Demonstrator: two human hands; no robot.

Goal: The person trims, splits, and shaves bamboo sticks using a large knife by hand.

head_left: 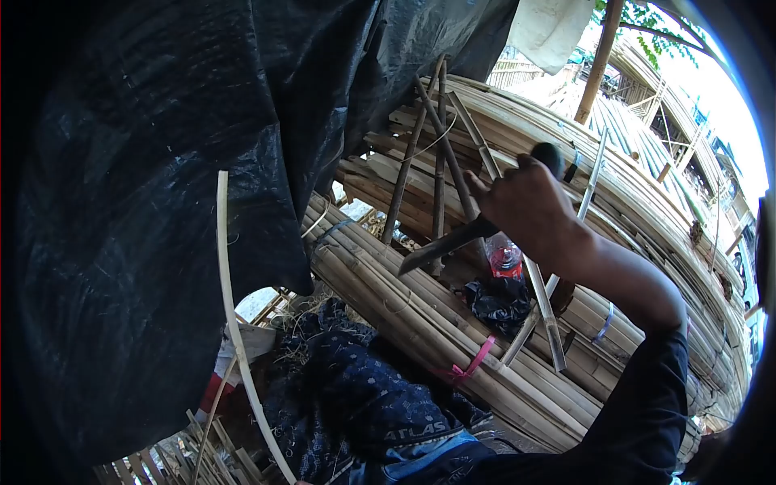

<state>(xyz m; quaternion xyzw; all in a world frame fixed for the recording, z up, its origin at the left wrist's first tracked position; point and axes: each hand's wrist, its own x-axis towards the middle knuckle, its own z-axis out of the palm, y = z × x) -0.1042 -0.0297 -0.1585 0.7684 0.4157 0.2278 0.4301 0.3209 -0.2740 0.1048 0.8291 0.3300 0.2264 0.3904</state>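
Note:
A knife [453, 242] with a dark blade and thick dark handle is in my right hand [529, 206], raised over the bamboo bundles; the blade points down to the left. The fingers wrap round the handle, whose round end sticks out above the fist. A long, thin pale bamboo strip [230, 299] stands upright and slightly bent at the left, its lower end running to the bottom edge. Only a fingertip-sized bit of my left hand [303, 482] shows at that end; its fingers are otherwise out of frame. Dark patterned cloth [364, 380] with fibre shavings covers my lap.
Bundles of split bamboo [404, 299] lie ahead, one tied with a pink ribbon [473, 361]. Bamboo poles [440, 162] cross upright near a black plastic bag [499, 303] and a clear-and-red plastic item [505, 259]. A black tarp [153, 226] hangs at the left.

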